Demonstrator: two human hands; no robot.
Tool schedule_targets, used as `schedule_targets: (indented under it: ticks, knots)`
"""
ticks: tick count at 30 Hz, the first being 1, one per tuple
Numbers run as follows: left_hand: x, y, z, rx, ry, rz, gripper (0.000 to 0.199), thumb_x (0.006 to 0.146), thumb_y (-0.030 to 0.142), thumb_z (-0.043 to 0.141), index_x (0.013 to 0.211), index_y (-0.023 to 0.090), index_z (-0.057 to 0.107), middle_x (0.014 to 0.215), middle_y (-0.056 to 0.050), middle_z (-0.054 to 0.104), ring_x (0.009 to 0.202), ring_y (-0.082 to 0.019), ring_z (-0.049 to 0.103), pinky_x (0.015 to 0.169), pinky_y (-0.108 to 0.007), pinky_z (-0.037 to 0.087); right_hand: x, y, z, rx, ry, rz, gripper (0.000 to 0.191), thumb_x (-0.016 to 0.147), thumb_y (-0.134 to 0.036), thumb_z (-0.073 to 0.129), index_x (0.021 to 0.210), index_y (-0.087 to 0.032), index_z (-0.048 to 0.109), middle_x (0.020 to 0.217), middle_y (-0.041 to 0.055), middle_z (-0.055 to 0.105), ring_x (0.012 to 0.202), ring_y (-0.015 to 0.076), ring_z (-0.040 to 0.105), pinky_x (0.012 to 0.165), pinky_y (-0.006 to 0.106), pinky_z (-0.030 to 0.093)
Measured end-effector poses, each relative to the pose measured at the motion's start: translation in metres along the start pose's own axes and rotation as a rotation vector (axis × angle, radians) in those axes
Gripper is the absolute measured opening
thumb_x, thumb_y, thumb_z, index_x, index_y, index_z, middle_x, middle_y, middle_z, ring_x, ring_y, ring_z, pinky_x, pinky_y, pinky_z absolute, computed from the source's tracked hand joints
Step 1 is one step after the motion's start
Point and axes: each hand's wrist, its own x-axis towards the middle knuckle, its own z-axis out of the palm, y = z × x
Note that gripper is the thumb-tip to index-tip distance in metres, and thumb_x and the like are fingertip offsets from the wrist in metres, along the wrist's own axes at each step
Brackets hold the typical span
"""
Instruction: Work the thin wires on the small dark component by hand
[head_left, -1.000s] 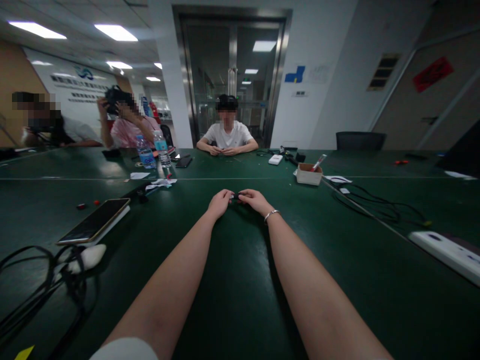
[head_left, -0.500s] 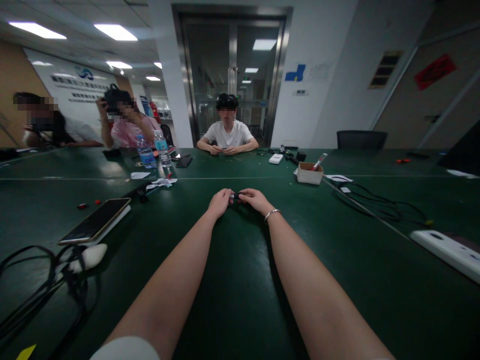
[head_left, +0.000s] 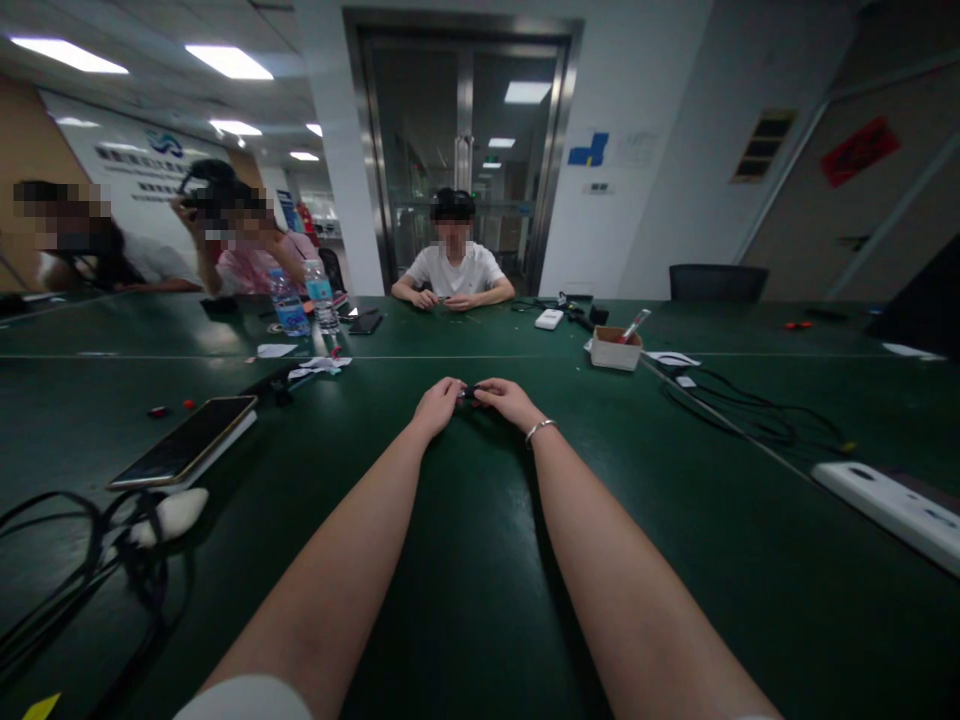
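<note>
Both arms reach forward over the dark green table (head_left: 480, 600). Between my fingertips is a small dark object (head_left: 469, 393) with a shiny, silvery end on the left; it is too small to tell its kind. My left hand (head_left: 437, 409) is closed on the silvery end. My right hand (head_left: 509, 401), with a silver bracelet (head_left: 540, 431) at the wrist, pinches the black end. The fingers cover much of the object, which is just above or at the table surface; I cannot tell which.
At left lie a phone (head_left: 186, 440), a white mouse-like object (head_left: 174, 515) and black cables (head_left: 90, 540). Two bottles (head_left: 321, 295) stand farther back. At right are a small box (head_left: 616, 350), more cables and a power strip (head_left: 892, 510). Across sits a person (head_left: 454, 265); two others are left.
My hands keep their hold on the small dark object with barely any movement. The view has shifted slightly. At left, the person in pink has tilted the head and headset.
</note>
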Motion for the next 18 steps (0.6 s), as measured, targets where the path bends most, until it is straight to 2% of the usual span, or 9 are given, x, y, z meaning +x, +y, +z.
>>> schedule_targets:
  ticks: [2, 7, 13, 18]
  knots:
    - [-0.0009, 0.0019, -0.0005, 0.022, -0.006, -0.011, 0.032, 0.089, 0.038, 0.04, 0.099, 0.021, 0.065, 0.08, -0.003, 0.065, 0.071, -0.015, 0.057, 0.066, -0.026, 0.044, 0.0004, 0.0007, -0.0006, 0.0, 0.0, -0.003, 0.018, 0.078, -0.017, 0.069, 0.095, -0.013, 0.065, 0.073, 0.0044, 0.071, 0.069, 0.0128, 0.066, 0.069, 0.025, 0.051]
    - [-0.0019, 0.0047, -0.0007, 0.012, 0.0, -0.007, 0.026, 0.086, 0.034, 0.046, 0.099, 0.021, 0.064, 0.09, -0.003, 0.066, 0.078, -0.015, 0.058, 0.068, -0.025, 0.043, 0.0013, 0.0025, -0.0017, -0.013, -0.008, -0.008, 0.02, 0.078, -0.019, 0.07, 0.096, -0.013, 0.065, 0.073, 0.0042, 0.071, 0.07, 0.0128, 0.066, 0.067, 0.024, 0.051]
    - [-0.0046, 0.0068, -0.0026, 0.085, -0.016, -0.024, 0.035, 0.089, 0.044, 0.04, 0.098, 0.021, 0.064, 0.073, -0.002, 0.063, 0.065, -0.015, 0.055, 0.061, -0.026, 0.04, 0.0004, 0.0012, -0.0013, -0.015, -0.004, -0.005, 0.021, 0.077, -0.021, 0.071, 0.095, -0.013, 0.065, 0.073, 0.0044, 0.071, 0.07, 0.013, 0.066, 0.068, 0.024, 0.051]
    - [-0.0027, 0.0046, -0.0012, 0.043, -0.017, 0.011, 0.027, 0.086, 0.034, 0.045, 0.101, 0.022, 0.064, 0.084, -0.003, 0.066, 0.075, -0.015, 0.058, 0.068, -0.026, 0.043, -0.001, -0.0012, -0.0005, 0.007, -0.008, -0.005, 0.02, 0.076, -0.019, 0.071, 0.094, -0.013, 0.065, 0.071, 0.0037, 0.071, 0.067, 0.0119, 0.065, 0.067, 0.023, 0.05]
